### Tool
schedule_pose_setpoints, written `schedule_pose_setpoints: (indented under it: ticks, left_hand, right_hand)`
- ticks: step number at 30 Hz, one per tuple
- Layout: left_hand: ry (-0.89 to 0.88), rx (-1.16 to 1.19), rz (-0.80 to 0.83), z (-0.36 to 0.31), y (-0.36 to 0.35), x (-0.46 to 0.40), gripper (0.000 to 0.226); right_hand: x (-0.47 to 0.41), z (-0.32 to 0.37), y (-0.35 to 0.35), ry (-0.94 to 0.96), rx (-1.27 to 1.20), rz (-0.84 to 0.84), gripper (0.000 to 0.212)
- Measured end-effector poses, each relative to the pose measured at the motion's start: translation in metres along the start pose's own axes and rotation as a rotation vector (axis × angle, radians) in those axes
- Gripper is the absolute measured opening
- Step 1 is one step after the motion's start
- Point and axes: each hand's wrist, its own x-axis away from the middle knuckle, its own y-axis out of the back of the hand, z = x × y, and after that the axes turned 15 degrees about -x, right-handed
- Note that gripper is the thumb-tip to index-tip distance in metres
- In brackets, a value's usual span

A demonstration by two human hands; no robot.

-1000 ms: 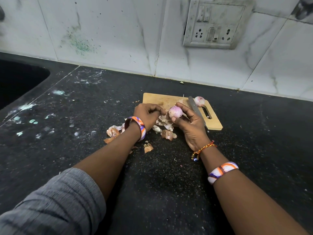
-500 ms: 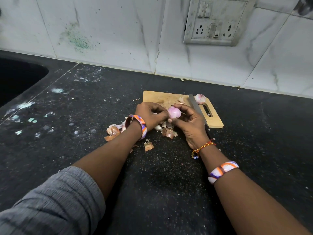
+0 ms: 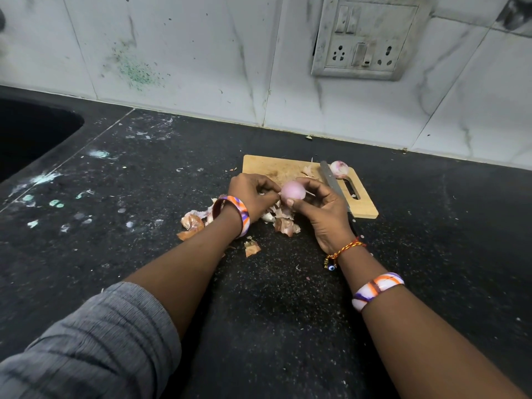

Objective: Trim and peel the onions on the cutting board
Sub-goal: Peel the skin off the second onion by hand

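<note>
Onion (image 3: 292, 192) now smooth and pink, turned since a second ago, gripped by right hand (image 3: 322, 210) over near edge of board (image 3: 276, 167). Left hand (image 3: 253, 194) pinching loose skin at its side. Peeling nearly done; second onion (image 3: 339, 169) waiting behind knife (image 3: 331, 180).

A small, round onion (image 3: 292, 192), pale pink and smooth with its dry skin largely off, is held up just above the near left edge of the cutting board (image 3: 276, 167). A second onion (image 3: 339, 169), pinkish-white with purple streaks, lies on the far right of the board, beside the handle slot. The board is light wood, rectangular, flat on the black tabletop (image 3: 144, 197). Papery brown and white onion skins (image 3: 195, 223) lie scattered on the tabletop at the board's near left corner.
</note>
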Motion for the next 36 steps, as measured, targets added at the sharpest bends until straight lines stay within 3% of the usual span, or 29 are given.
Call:
schedule_pose_setpoints:
  ticks: [6, 17, 24, 29, 36]
  left_hand:
    - [0.028, 0.123, 0.060, -0.0017, -0.0010, 0.0010, 0.012]
    - [-0.030, 0.079, 0.026, 0.0004, 0.0014, -0.0004, 0.011]
    - [0.014, 0.120, 0.091, 0.0012, 0.0009, -0.0015, 0.002]
    - [-0.019, 0.078, 0.064, -0.0009, 0.0017, 0.0014, 0.012]
    - [-0.022, 0.056, -0.003, 0.0024, 0.0001, -0.0016, 0.009]
  right_hand:
    - [-0.0014, -0.0001, -0.0011, -0.039, -0.111, -0.048, 0.037]
    - [0.0008, 0.0028, -0.0002, -0.040, -0.046, 0.016, 0.044]
    - [-0.0002, 0.0032, 0.0000, -0.062, -0.079, 0.032, 0.042]
    - [0.0002, 0.0040, -0.0001, -0.072, -0.098, 0.048, 0.042]
    - [0.0000, 0.0029, -0.0002, -0.073, -0.086, 0.050, 0.040]
